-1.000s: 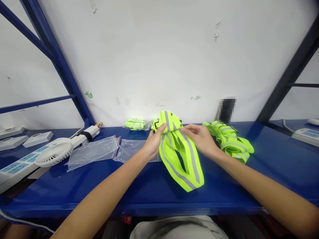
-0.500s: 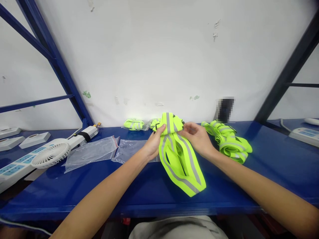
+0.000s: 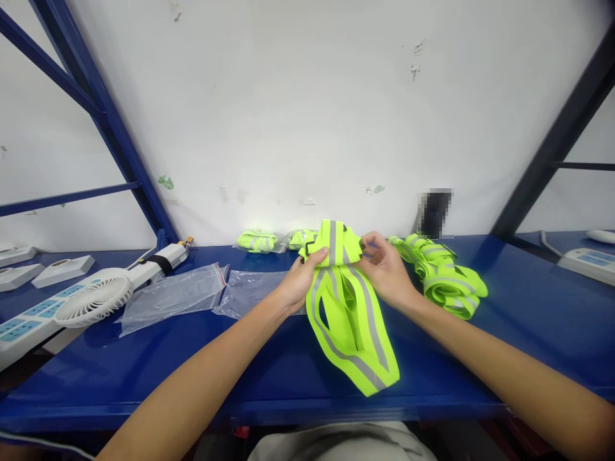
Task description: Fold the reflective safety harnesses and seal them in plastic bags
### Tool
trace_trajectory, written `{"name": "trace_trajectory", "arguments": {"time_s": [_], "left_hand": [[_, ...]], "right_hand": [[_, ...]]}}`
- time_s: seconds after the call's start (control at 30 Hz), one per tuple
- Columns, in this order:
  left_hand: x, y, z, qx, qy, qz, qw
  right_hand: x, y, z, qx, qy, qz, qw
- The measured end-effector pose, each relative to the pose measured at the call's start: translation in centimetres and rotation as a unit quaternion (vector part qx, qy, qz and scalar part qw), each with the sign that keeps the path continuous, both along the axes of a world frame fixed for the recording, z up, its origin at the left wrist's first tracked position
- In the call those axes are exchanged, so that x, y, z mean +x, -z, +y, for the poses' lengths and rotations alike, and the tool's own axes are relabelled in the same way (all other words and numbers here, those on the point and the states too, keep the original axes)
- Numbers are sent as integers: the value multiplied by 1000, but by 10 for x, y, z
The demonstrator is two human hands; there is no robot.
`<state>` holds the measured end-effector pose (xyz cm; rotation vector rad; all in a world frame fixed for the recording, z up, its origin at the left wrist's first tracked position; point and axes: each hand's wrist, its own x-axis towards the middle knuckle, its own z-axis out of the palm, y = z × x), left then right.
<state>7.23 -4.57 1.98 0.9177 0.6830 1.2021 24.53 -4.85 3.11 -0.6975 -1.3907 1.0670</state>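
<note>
A neon yellow reflective strap point(image 3: 369, 320) with grey stripes and black buckles is bunched at its top, and a long loop of it hangs toward me. My left hand point(image 3: 300, 278) grips the bunched part from the left, thumb on top. From the right, my right hand point(image 3: 384, 269) pinches the bunch's edge by a black buckle; its fingertips are partly hidden. More reflective straps point(image 3: 446, 275) lie coiled in a pile just right of my right hand. Clear zip bags point(image 3: 175, 296) lie flat to the left of my left hand.
Packed neon bundles point(image 3: 257, 241) sit at the wall. On the left are a white fan point(image 3: 93, 301), a long power strip point(image 3: 43, 317) and white boxes point(image 3: 62, 270). A dark pixelated object point(image 3: 434, 213) leans at the back right. Blue posts point(image 3: 120, 147) frame the blue table point(image 3: 202, 384).
The bunched strap has come slightly nearer to me and rightward, with both hands still on it. The hanging loop reaches a little lower.
</note>
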Motion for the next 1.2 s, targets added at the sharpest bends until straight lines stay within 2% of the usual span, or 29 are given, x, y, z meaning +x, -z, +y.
{"name": "trace_trajectory", "arguments": {"time_s": [0.1,0.17,0.27,0.43,0.5,0.57,0.67,0.77,0.87,0.97,1.07,1.13,1.2], "left_hand": [[-1,-1,0,-1,-37,7,999],[-2,-1,0,-2,-48,11,999],[-3,-1,0,5,-47,22,999],[-2,0,-3,32,-21,15,999],[-2,-1,-3,43,-6,10,999],[-3,-2,-2,46,-8,13,999],[-5,-2,-1,46,-38,39,997],[-8,-2,0,75,-69,77,992],[-7,-1,-1,121,-81,104,984],[-3,2,-6,167,-27,120,978],[-2,3,-12,219,31,163,961],[-3,2,-15,243,46,198,948],[-6,2,-17,255,51,225,939]], "right_hand": [[0,2,-3,19,-7,-20,1000],[0,2,-5,0,-23,-19,1000],[0,0,-7,-59,-22,26,998],[-5,-9,-8,-202,58,126,969],[-7,-11,-10,-215,75,143,963],[-7,-10,-11,-175,86,119,974],[-5,-4,-14,-52,93,16,994],[0,2,-17,28,108,-95,989],[5,1,-16,37,106,-137,984],[11,-4,-10,49,74,-123,988],[15,-10,-4,52,8,-117,992],[16,-12,-1,36,-37,-105,993],[16,-12,0,18,-48,-86,995]]}}
